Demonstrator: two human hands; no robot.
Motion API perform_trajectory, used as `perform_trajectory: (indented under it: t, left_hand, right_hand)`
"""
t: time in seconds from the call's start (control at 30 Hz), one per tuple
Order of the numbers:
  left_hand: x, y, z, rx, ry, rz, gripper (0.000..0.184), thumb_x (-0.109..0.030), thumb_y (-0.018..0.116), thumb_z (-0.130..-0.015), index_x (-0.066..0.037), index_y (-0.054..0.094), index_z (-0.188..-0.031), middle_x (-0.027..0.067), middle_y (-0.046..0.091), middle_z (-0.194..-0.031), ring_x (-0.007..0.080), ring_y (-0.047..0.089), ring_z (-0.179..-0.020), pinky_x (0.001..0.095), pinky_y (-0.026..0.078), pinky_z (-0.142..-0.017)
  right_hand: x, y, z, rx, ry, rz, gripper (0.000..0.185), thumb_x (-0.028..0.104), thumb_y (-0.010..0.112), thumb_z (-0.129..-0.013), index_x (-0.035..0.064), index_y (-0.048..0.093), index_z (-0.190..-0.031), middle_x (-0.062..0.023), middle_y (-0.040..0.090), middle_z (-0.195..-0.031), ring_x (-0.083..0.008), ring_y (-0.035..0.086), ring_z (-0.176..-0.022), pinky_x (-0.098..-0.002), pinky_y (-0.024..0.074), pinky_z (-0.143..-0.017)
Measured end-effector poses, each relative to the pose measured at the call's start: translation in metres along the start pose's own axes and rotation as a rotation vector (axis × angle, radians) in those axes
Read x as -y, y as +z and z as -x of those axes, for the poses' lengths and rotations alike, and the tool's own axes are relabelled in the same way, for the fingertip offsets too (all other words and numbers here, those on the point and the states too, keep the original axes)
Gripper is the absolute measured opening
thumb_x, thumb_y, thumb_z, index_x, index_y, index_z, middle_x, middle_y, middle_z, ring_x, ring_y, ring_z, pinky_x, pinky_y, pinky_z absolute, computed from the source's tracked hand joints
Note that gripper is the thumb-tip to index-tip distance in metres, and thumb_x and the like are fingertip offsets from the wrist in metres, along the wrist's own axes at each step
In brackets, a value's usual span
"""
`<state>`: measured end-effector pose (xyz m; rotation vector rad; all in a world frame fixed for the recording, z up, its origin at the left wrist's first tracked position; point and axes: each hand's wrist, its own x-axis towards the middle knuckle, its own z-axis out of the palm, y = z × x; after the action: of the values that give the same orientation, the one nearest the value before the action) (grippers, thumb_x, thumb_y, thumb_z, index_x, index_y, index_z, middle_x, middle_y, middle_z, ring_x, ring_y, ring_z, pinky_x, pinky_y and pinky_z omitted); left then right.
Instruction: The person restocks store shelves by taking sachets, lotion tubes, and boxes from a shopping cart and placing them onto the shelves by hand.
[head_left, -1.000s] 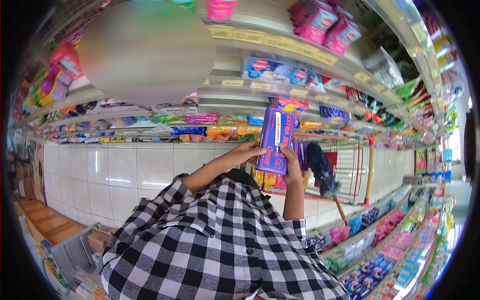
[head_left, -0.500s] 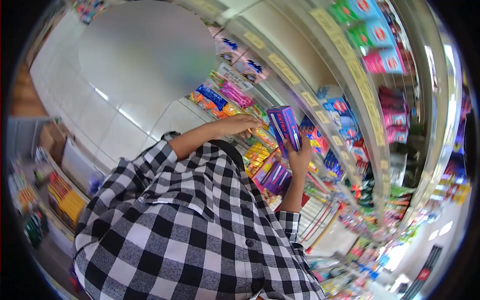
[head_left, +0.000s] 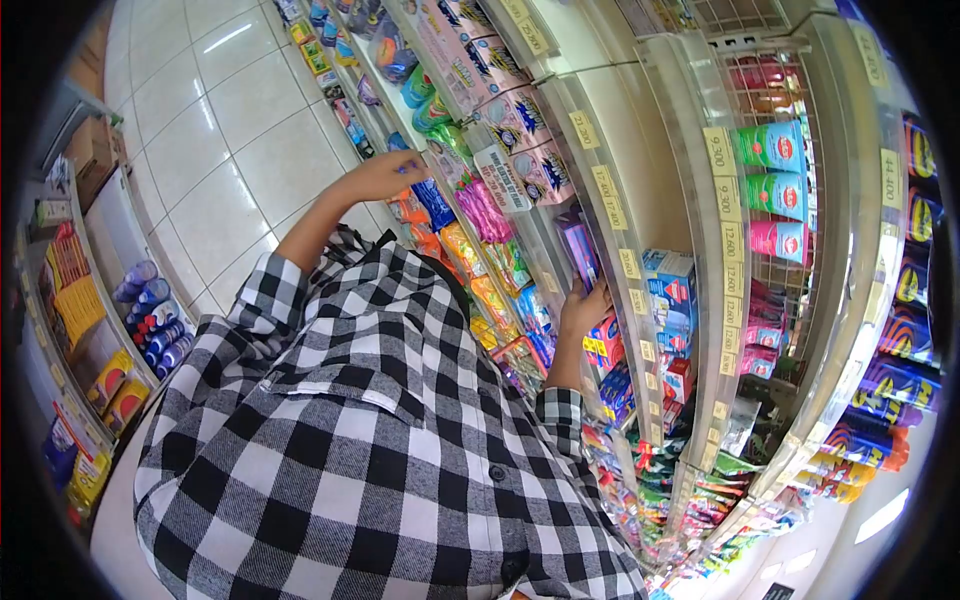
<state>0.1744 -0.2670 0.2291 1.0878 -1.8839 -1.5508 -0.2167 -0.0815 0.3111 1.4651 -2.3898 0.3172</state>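
My right hand (head_left: pixel 585 306) grips one end of a purple box (head_left: pixel 577 246), slim and printed in dark and lighter purple. The box is inside a shelf bay, behind the clear front strip, beside pink packs (head_left: pixel 543 172). My left hand (head_left: pixel 386 176) hangs over the lower shelf's edge near a blue packet (head_left: pixel 432 204). Its fingers are loosely bent and apart, with nothing visible in them. Pink packets (head_left: pixel 483 207) lie on the lower shelf between my hands.
Price labels (head_left: pixel 608 200) line the shelf edges. A small sign (head_left: pixel 501 178) sticks out from one. Blue boxes (head_left: pixel 668 300) and hanging tubes (head_left: pixel 770 192) stand to the right. Tiled floor (head_left: pixel 255 160) lies to the left, with another stocked shelf (head_left: pixel 150 250) beyond it.
The purple box has gone from in front of my body into the shelf bay, still in my right hand. My left hand has moved left and away from it. The view has turned.
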Motion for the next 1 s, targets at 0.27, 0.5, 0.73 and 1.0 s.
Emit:
perform_trajectory:
  t: [0.27, 0.5, 0.73, 1.0]
  left_hand:
    - [0.162, -0.009, 0.094, -0.267, -0.446, -0.152, 0.055, -0.048, 0.057, -0.084, 0.004, 0.062, -0.101, 0.0237, 0.065, -0.097, 0.0321, 0.063, -0.091, 0.0374, 0.049, -0.08]
    - [0.282, 0.039, 0.179, -0.27, -0.873, 0.028, 0.051, -0.045, 0.056, -0.081, 0.005, 0.065, -0.09, 0.0205, 0.065, -0.081, 0.029, 0.063, -0.08, 0.0425, 0.049, -0.07]
    - [0.299, 0.067, 0.245, -0.349, -1.198, 0.433, 0.04, -0.041, 0.054, -0.083, -0.007, 0.056, -0.104, 0.0067, 0.061, -0.085, 0.0202, 0.056, -0.066, 0.0422, 0.043, -0.06]
    - [0.29, 0.057, 0.235, -0.417, -1.105, 0.45, 0.044, -0.041, 0.053, -0.084, -0.007, 0.055, -0.112, 0.0078, 0.062, -0.092, 0.0217, 0.058, -0.075, 0.0443, 0.044, -0.068]
  right_hand:
    - [-0.039, 0.036, -0.026, 0.073, -0.027, -0.034, 0.064, 0.043, 0.065, -0.08, 0.0024, 0.051, -0.127, -0.0235, 0.047, -0.133, -0.0416, 0.037, -0.126, -0.0462, 0.0224, -0.108]
    - [-0.028, 0.021, -0.038, 0.156, 0.018, 0.028, 0.055, 0.045, 0.056, -0.086, 0.004, 0.056, -0.122, -0.0207, 0.053, -0.127, -0.0383, 0.046, -0.12, -0.0437, 0.0331, -0.103]
    - [-0.061, 0.036, -0.037, 0.207, 0.011, 0.147, 0.049, 0.042, 0.05, -0.09, 0.0061, 0.057, -0.123, -0.0172, 0.054, -0.127, -0.0355, 0.049, -0.118, -0.0426, 0.0356, -0.102]
    - [-0.063, 0.035, -0.035, 0.001, -0.164, 0.196, 0.042, 0.036, 0.054, -0.089, 0.0033, 0.061, -0.115, -0.0203, 0.058, -0.118, -0.0391, 0.054, -0.108, -0.0423, 0.0405, -0.096]
